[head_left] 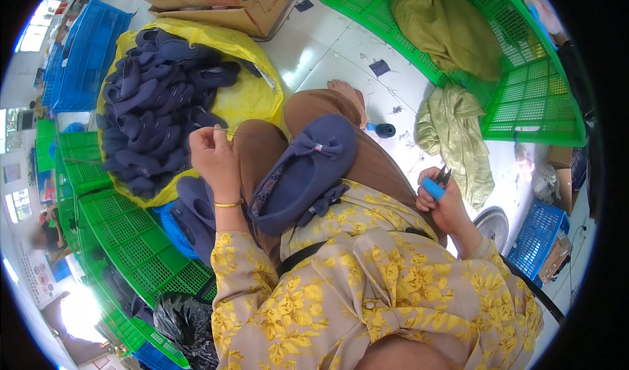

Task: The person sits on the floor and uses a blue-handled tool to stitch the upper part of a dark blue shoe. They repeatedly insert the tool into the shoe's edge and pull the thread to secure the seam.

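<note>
On my lap lies a navy fabric slipper (337,148) with a bow and a small bright ornament at its toe. A second navy bow (322,205) shows beneath its side. My left hand (215,159), a gold bangle at its wrist, is pinched closed left of the slipper. From its fingertips a thin dark thread (252,134) runs toward the shoe; whether a needle is there is too small to tell. Off to the right, my right hand (444,203) is closed around small dark thread snips (444,175), points upward. A blue wrap (433,188) covers one of its digits.
A yellow sack (252,98) of navy slippers stands front left. Green crates (141,239) line my left side; a large green crate (524,101) with olive cloth (445,26) stands far right. A thread spool (384,131) lies on the tiled floor near my bare foot (347,95).
</note>
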{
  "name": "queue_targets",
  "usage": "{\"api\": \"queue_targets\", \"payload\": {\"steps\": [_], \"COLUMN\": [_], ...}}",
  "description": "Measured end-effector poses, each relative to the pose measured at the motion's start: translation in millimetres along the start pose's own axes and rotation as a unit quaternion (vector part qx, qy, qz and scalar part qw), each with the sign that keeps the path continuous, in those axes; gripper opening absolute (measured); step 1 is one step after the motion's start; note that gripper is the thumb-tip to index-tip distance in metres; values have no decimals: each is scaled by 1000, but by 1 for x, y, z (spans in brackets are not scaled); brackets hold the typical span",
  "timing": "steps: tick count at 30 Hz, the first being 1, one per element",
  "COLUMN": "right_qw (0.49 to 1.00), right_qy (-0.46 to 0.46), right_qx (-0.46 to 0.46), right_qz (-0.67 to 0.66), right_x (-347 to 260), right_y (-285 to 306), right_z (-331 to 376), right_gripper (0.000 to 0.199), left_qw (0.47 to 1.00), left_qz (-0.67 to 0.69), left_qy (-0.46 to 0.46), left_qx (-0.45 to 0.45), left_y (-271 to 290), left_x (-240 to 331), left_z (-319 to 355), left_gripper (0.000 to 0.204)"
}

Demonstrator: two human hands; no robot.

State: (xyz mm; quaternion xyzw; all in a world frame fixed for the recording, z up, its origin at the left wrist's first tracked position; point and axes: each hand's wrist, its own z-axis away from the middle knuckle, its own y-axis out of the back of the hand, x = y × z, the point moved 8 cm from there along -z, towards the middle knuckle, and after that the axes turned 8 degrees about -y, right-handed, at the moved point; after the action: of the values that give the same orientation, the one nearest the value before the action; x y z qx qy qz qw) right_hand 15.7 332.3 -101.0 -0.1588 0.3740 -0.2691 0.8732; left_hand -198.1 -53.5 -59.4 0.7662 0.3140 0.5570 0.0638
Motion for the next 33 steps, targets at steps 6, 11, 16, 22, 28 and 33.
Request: {"api": "queue_targets", "payload": {"steps": [6, 11, 16, 22, 28, 33], "right_qw": [999, 1000, 999, 997, 973, 991], "right_qy": [-30, -24, -31, -42, -27, -55], "right_qx": [-19, 3, -4, -31, 15, 44], "right_qz": [-11, -1, -7, 49, 230, 115], "right_x": [7, 6, 12, 12, 12, 21], "right_y": [7, 10, 6, -4, -8, 30], "right_z": [-1, -5, -8, -6, 1, 8], "right_gripper": [10, 10, 10, 8, 9, 6], "left_qw": [988, 894, 959, 858, 855, 887], "left_qz": [35, 281, 128, 42, 139, 52], "left_qy": [99, 255, 51, -32, 69, 59], "left_qx": [-113, -236, -248, -511, -494, -455], "left_y": [-14, -24, -12, -89, -124, -123], "left_x": [-34, -31, 19, 72, 59, 57], "left_z": [-1, -1, -14, 53, 60, 60], "left_gripper": [9, 15, 14, 16, 18, 20]}}
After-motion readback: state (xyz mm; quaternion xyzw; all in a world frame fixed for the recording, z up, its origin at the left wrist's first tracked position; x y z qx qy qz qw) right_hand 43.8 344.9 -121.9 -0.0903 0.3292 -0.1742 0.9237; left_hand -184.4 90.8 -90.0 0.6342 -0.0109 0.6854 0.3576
